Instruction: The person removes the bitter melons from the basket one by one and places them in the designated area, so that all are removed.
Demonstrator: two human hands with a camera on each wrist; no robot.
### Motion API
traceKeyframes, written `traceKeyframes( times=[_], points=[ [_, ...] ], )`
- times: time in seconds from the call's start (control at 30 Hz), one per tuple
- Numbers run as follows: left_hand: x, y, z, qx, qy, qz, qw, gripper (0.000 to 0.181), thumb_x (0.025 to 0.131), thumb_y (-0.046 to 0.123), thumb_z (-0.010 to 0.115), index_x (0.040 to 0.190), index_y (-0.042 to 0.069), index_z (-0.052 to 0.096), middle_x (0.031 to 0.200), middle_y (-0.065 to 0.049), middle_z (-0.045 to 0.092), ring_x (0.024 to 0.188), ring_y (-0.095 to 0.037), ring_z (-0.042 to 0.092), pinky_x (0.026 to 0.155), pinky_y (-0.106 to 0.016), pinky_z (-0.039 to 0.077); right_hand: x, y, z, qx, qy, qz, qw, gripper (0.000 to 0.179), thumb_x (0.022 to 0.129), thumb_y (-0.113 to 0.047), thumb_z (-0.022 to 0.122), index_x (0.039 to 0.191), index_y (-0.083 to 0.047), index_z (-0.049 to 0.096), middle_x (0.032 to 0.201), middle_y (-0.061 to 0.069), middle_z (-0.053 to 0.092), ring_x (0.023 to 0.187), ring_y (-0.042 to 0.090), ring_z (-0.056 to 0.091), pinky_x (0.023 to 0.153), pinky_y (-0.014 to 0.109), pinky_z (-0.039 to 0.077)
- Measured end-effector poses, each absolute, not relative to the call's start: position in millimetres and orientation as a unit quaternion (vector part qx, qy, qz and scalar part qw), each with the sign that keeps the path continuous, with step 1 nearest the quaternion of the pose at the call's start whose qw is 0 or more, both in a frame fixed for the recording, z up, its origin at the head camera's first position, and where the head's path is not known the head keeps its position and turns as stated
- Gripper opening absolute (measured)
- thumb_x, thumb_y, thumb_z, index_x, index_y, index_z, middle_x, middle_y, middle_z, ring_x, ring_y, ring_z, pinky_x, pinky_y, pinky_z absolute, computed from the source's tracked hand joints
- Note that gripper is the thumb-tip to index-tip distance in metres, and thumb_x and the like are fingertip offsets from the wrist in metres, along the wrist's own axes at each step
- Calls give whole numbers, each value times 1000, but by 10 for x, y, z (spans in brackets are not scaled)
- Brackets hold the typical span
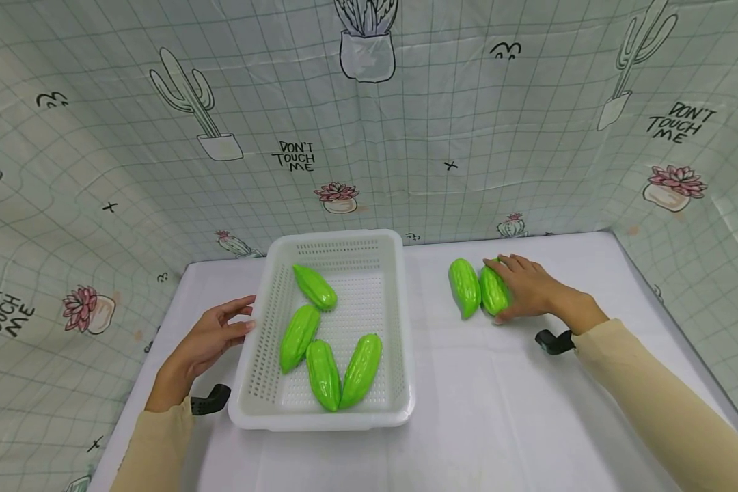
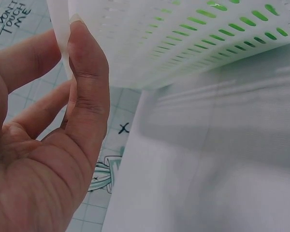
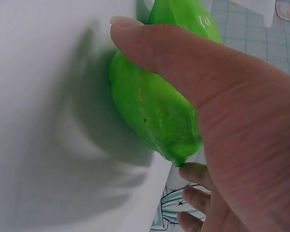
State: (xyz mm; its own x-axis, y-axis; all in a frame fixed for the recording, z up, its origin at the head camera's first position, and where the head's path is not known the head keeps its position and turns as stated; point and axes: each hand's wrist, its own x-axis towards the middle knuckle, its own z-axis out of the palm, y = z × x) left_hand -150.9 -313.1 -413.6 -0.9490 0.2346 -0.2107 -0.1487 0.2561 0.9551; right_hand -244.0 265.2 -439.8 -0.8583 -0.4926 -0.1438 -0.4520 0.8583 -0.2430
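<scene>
A white slotted plastic basket stands left of centre on the table. Several glossy green bitter melons, one of them a tilted bitter melon, lie inside it. My left hand pinches the basket's left rim; the left wrist view shows the thumb against the wall. To the right of the basket, two more lie side by side on the table. My right hand grips the right-hand bitter melon, thumb on the near side, fingers partly hidden. The left-hand bitter melon lies just beside it.
A white cloth covers the table. Behind and at both sides hangs a gridded fabric with cactus drawings. Small black wrist mounts stick out from both sleeves.
</scene>
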Motion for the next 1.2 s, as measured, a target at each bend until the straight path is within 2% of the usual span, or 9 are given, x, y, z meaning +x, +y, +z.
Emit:
traceKeyframes(
  times=[0.37,0.67,1.2],
  points=[
    [-1499,-3137,-4147,35,769,617,162,69,106,4,62,162,-12,25,126,-8,53,98,-8,71,86,-25,61,-2371,2654,-4337,-247,958,-105,97,119,73,-43,97,160,3,31,160,40,30,146,64,25,115,79,25],
    [-1489,-3155,-4141,37,770,617,161,70,106,4,62,163,-11,24,127,-6,54,99,-8,70,86,-25,61,-2252,2562,-4170,-275,955,-97,53,112,76,-37,97,160,1,34,154,36,41,145,61,31,114,78,29],
    [-1513,-3135,-4137,35,768,619,163,69,106,2,60,163,-10,23,126,-5,53,98,-7,70,85,-24,60,-1952,2306,-3884,-314,945,-91,-8,101,82,-32,93,161,-2,36,153,30,46,144,53,39,117,71,32]
  ],
)
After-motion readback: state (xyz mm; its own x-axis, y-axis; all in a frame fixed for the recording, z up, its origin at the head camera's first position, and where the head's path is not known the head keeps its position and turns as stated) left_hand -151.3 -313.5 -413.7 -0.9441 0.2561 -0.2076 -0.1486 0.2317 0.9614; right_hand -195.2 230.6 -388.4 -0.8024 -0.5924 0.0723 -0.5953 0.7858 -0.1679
